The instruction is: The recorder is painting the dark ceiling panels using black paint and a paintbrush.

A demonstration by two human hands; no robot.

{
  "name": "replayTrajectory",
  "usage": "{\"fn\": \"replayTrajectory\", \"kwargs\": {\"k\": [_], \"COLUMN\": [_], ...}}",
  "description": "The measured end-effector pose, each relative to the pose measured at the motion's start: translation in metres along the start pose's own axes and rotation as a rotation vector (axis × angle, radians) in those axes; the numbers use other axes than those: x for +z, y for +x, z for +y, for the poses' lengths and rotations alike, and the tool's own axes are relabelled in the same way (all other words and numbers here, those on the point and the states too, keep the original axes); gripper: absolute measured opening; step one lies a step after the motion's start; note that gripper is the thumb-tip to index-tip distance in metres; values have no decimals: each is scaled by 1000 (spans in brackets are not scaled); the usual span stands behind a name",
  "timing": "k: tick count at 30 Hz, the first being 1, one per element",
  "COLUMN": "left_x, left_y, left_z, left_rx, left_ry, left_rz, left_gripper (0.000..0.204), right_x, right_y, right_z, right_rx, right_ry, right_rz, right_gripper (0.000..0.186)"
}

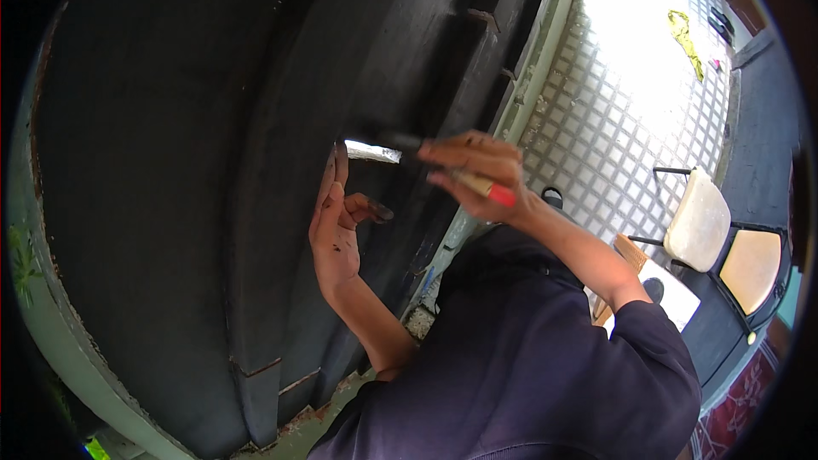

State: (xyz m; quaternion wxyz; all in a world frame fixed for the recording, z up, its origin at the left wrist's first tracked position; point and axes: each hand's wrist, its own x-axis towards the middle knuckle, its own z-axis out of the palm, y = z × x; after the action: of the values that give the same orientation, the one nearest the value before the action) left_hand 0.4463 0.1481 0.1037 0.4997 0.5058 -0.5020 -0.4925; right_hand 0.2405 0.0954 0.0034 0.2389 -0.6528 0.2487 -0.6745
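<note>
My right hand [481, 172] is closed round a paintbrush [471, 181] with a pale wooden handle and a red end. Its dark bristles are blurred by motion, close to a large dark door [153, 204]. A short bright strip [372, 151] shows on the door just left of the brush; whether it is metal or a gap, I cannot tell. My left hand [335, 234] rests against the door below the strip. Some of its fingers stretch upward along the surface, others bend toward the right, with dark smears on the skin and a fingertip.
To the right lies a tiled floor [596, 119], brightly lit at the far end. A chair [700, 220] with a pale seat and a wooden-edged white board [673, 290] are beside me. A yellow cloth-like thing [684, 41] lies farther off. A pale green frame [545, 60] borders the door.
</note>
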Motion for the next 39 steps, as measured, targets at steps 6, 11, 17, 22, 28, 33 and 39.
{"fn": "replayTrajectory", "kwargs": {"k": [6, 11, 17, 22, 28, 33, 39], "left_x": [19, 31, 26, 3, -22, -34, -28], "left_y": [-5, -13, -16, -19, -21, -18, -14], "left_z": [2, 8, -11, -31, -39, -43, -40], "left_rx": [-22, 91, 261, 461, 653, 779, 821], "left_ry": [-1, 195, 521, 575, 729, 888, 1009], "left_rz": [77, 140, 421, 431, 325, 302, 244], "left_gripper": [63, 57, 45, 38, 33, 30, 29], "right_x": [9, 25, -5, 30, 19, 9, 44], "right_y": [19, -7, 15, 9, -1, 26, -2], "right_z": [9, -11, 2, 3, -22, -2, -23], "right_rx": [-75, -20, -5, -86, 48, -61, -51], "right_ry": [-219, -27, -44, -152, 78, -85, -58], "right_rz": [210, 9, 145, 168, 24, 201, 137], "right_gripper": [29, 29, 26, 29, 34, 27, 25]}}
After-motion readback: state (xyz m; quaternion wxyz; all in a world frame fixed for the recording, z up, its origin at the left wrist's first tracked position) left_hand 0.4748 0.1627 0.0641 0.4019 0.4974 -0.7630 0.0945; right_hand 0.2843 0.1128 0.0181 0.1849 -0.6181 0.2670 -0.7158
